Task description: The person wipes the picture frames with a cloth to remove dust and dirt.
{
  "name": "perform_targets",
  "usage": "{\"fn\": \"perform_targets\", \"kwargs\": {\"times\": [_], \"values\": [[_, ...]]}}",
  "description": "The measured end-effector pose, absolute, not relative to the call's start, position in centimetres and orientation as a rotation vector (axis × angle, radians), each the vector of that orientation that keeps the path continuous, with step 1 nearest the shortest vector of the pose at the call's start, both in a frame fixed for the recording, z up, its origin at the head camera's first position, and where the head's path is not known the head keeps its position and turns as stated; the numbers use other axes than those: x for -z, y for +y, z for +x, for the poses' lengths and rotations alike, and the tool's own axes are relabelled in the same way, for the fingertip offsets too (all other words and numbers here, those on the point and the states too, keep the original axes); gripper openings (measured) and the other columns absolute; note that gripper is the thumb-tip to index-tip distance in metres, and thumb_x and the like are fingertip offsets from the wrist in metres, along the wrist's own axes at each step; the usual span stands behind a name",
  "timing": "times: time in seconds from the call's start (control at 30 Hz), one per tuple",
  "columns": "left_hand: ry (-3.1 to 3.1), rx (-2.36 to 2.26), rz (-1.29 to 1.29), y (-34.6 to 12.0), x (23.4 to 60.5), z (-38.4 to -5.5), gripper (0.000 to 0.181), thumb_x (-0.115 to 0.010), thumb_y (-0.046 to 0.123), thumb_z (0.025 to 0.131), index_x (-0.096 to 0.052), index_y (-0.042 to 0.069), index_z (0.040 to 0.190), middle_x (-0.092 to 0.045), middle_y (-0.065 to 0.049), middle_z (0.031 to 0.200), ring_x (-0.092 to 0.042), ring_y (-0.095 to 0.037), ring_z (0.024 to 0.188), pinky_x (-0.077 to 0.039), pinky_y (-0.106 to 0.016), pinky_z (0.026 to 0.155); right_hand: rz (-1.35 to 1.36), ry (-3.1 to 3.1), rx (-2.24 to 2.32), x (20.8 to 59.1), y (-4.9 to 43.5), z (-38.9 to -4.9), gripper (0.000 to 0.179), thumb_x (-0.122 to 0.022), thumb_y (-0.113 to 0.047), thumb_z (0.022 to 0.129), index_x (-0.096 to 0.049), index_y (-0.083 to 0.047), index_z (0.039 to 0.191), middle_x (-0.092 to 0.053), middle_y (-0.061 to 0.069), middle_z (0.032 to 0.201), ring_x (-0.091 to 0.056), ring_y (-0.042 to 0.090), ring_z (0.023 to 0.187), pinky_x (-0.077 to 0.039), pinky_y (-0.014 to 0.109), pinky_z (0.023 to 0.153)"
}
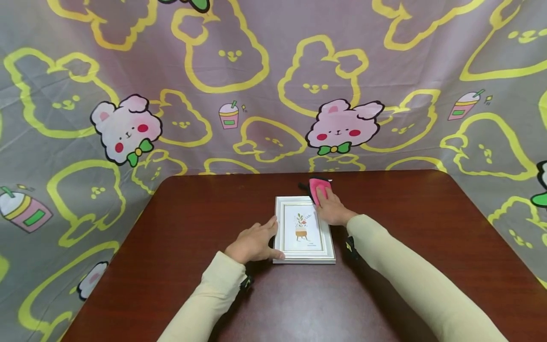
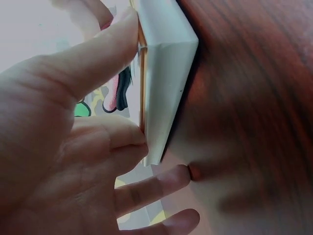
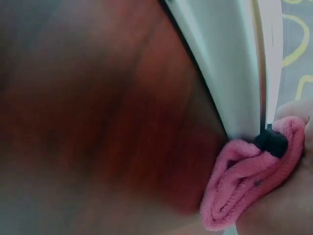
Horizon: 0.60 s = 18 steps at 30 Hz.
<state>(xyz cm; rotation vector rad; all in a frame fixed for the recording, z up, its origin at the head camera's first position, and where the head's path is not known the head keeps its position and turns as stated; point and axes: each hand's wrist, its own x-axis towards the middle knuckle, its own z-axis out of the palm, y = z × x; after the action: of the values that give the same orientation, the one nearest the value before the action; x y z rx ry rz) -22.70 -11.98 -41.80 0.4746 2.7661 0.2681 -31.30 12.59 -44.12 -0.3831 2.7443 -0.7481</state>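
A white picture frame (image 1: 304, 229) with a potted-plant print lies face up on the brown table. My left hand (image 1: 254, 241) rests at its lower left corner, thumb on the front border and index finger at the left side. Two other fingertips of that hand reach down beside the frame in the left wrist view. At the frame's upper right corner, my right hand (image 1: 335, 207) holds a folded pink cloth (image 1: 319, 187) with dark trim. In the right wrist view the fuzzy cloth (image 3: 244, 181) is bunched against the frame's edge (image 3: 222, 63).
The dark brown wooden table (image 1: 192, 204) has rounded far corners. Right behind it hangs a grey curtain (image 1: 273, 104) printed with yellow bear outlines, white rabbits and pink cups. Dark bands sit at both cuffs.
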Motion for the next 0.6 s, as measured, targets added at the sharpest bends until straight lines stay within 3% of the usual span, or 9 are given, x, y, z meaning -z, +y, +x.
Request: {"fn": "perform_targets", "kwargs": {"times": [0.27,0.6], "values": [[2.772,-0.270,0.490,-11.9,41.6,-22.8,0.091,-0.075,0.054,0.081,-0.037,0.017,0.154,-0.026,0.002,0.166,-0.041,-0.034,0.143,-0.044,-0.053,0.104,-0.424,2.829,0.803,45.0,12.9,-28.7,0.065,-0.038,-0.018,0.103,-0.008,0.005,0.157,0.001,0.037,0.161,-0.009,0.057,0.147,-0.015,0.066,0.119],[2.766,-0.299,0.472,-12.2,42.0,-22.5,0.094,-0.075,0.055,0.081,-0.033,0.016,0.156,-0.024,0.003,0.167,-0.037,-0.039,0.145,-0.041,-0.057,0.107,-0.592,2.949,0.827,45.4,13.0,-21.9,0.062,-0.047,-0.012,0.096,-0.028,0.012,0.150,-0.016,0.043,0.155,-0.023,0.060,0.141,-0.024,0.069,0.112]]}}
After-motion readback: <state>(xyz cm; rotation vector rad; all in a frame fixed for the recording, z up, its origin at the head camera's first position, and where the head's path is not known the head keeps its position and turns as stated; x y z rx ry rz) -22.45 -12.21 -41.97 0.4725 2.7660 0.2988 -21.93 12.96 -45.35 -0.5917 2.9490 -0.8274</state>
